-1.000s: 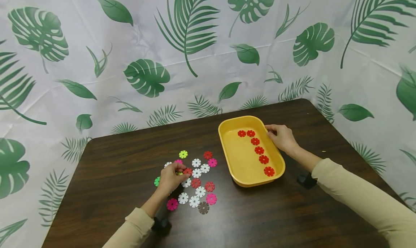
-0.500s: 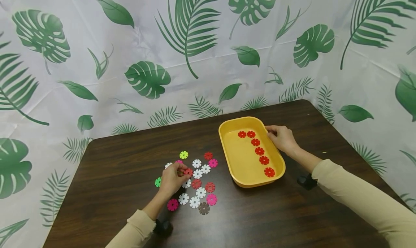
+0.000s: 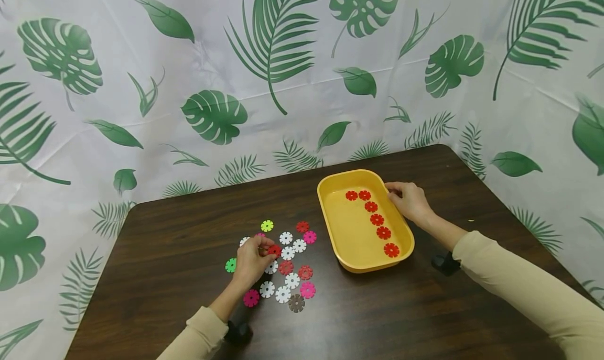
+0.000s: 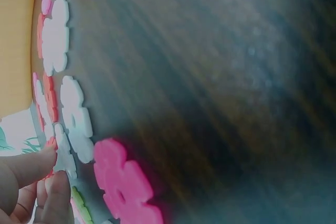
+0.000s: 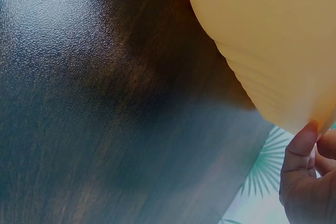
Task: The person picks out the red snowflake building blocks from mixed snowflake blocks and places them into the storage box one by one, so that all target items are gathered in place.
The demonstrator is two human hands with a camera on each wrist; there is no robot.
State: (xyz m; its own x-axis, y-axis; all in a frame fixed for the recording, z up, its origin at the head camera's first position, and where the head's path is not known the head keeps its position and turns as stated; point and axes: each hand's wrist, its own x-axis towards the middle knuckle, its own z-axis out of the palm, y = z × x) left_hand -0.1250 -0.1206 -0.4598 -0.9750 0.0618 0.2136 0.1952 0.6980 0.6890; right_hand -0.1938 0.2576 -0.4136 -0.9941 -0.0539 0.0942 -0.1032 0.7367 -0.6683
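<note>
My left hand (image 3: 250, 261) pinches a red notched plastic disc (image 3: 274, 251) between thumb and fingers, low over a loose spread of similar discs. In the left wrist view the red disc's edge shows at the fingertips, beside a white disc (image 4: 64, 153). A large pink disc (image 4: 128, 190) lies nearer that camera. On the right, my right hand (image 3: 409, 200) grips the long side rim of a yellow plastic tray (image 3: 346, 239). Several red discs (image 3: 377, 219) lie inside it, mostly in a line along the right side. The right wrist view shows the thumb against the tray's outer wall (image 5: 273, 35).
On the dark wood table (image 3: 189, 234) lie white, pink, red, green, yellow-green (image 3: 267, 226) and brown discs (image 3: 296, 303), left of the tray. A white cloth with green leaves (image 3: 214, 116) hangs behind and to the right of the table.
Little differs. The left hand keeps its place among the discs, with the red disc showing slightly more plainly between its fingers. The right hand and the tray stay still.
</note>
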